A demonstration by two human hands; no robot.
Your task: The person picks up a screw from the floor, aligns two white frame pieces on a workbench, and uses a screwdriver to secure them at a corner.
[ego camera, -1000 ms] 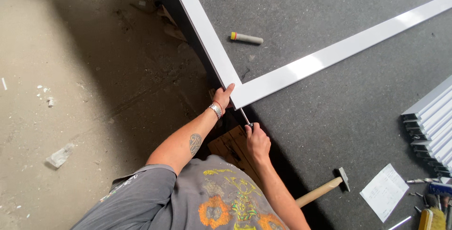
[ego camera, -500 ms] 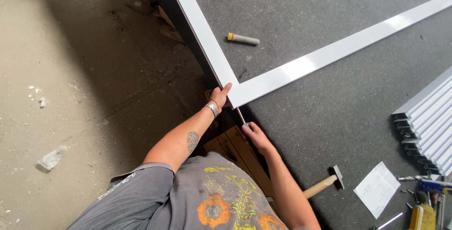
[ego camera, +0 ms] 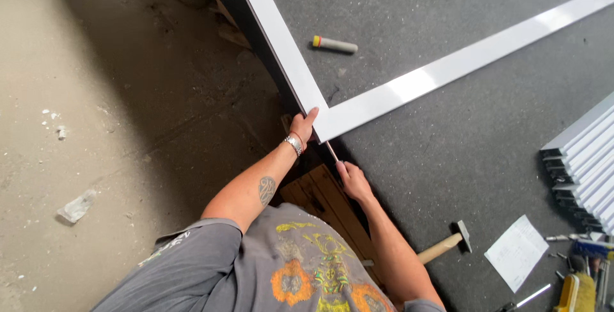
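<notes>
Daylit overhead view, sharp throughout; glare streaks the white frame (ego camera: 448, 72), deep shadow darkens the concrete floor (ego camera: 160, 82).

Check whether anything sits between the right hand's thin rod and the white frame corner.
Nothing visible does. The thin rod runs from the right hand straight to the white frame corner, which the left hand grips from the outer side.

Right hand (ego camera: 354, 181) slid lower along thin rod (ego camera: 332, 151), away from frame corner (ego camera: 320, 126).
</notes>
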